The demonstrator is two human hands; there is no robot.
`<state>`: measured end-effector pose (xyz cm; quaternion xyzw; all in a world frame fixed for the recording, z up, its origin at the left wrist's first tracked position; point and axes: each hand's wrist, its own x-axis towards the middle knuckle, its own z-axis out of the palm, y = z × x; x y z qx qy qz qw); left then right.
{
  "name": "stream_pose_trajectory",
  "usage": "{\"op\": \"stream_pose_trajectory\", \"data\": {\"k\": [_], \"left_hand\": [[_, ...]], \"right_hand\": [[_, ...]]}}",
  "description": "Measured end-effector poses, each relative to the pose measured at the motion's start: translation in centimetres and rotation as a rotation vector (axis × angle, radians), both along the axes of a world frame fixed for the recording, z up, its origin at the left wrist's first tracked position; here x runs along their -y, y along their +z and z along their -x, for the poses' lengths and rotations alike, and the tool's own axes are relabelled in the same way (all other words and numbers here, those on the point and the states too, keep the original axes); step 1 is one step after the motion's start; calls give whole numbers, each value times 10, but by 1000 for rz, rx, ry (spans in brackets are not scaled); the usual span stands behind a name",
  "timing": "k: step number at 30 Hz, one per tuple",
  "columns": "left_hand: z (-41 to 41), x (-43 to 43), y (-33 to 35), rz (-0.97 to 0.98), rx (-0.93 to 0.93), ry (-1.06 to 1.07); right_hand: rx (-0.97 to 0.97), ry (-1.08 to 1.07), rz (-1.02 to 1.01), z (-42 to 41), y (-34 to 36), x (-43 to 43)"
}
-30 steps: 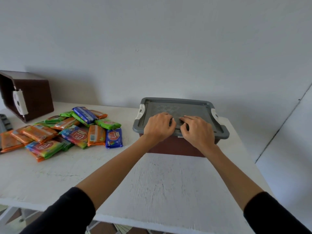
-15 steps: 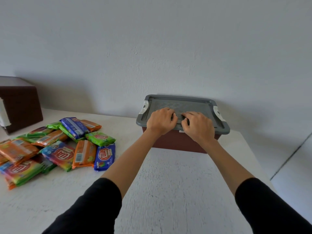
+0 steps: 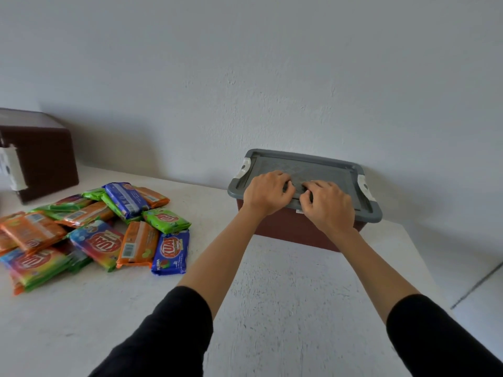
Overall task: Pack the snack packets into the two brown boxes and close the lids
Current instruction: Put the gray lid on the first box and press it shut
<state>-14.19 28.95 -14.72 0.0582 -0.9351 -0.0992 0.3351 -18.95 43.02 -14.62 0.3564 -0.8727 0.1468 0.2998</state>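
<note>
With fingers curled, the left grip [image 3: 268, 193] and right grip [image 3: 328, 205] are holding down the flat grey plastic lid [image 3: 307, 164] on the brown rectangular box [image 3: 294, 231].

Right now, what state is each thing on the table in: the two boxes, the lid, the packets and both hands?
grey lid, lying flat on the right brown box.
right brown box, upright, covered.
left brown box, apparently tipped on its side, cut off by the frame.
snack packets, loose pile on the table, unpacked.
left hand, fingers curled, resting on the lid.
right hand, fingers curled, resting on the lid.
</note>
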Motion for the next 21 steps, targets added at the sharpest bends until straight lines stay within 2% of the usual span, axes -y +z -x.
{"op": "stream_pose_trajectory", "data": {"k": [6, 9, 13, 16, 18, 21], "left_hand": [[-15, -15, -1, -59, -12, 128], [-35, -27, -17, 41, -100, 127], [-70, -25, -35, 114, 49, 67], [-108, -26, -34, -60, 144, 4], [-141, -22, -34, -167, 122, 28], [-194, 6, -34, -185, 119, 82]], "right_hand": [[63, -18, 56, -8, -4, -4], [51, -29, 57, -20, -16, -12], [73, -22, 66, -26, -22, -21], [109, -39, 49, -40, -29, -25], [161, -29, 53, -63, -37, -23], [276, 59, 43, -110, -49, 1]]}}
